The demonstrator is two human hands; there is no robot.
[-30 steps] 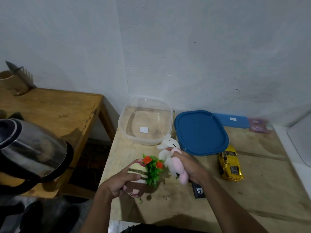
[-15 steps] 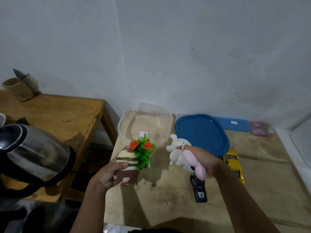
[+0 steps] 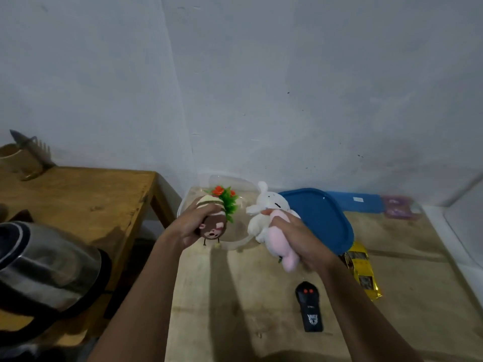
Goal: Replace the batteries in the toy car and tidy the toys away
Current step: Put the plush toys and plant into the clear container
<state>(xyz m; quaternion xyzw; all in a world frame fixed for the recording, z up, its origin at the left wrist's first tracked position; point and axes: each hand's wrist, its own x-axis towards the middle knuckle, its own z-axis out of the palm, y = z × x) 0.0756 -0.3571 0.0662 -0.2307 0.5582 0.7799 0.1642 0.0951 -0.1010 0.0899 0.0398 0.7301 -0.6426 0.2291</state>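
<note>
My left hand (image 3: 188, 223) grips a striped brown toy with green leaves and orange flowers (image 3: 214, 216), held above the clear plastic container (image 3: 236, 243). My right hand (image 3: 295, 237) grips a white and pink plush bunny (image 3: 266, 218) just right of the container, over its rim. The yellow toy car (image 3: 362, 271) lies on the wooden table (image 3: 235, 309) at the right. A black remote control (image 3: 309, 307) lies on the table in front, between my arms.
A blue lid (image 3: 321, 218) lies right of the container, with a flat blue box (image 3: 358, 202) and a purple packet (image 3: 400, 206) behind it by the wall. A steel kettle (image 3: 44, 267) and a mug (image 3: 18, 160) stand on a second wooden table at the left.
Both hands have lifted their toys from the table and carried them away from me, up to the clear container. The remote control has come into view.
</note>
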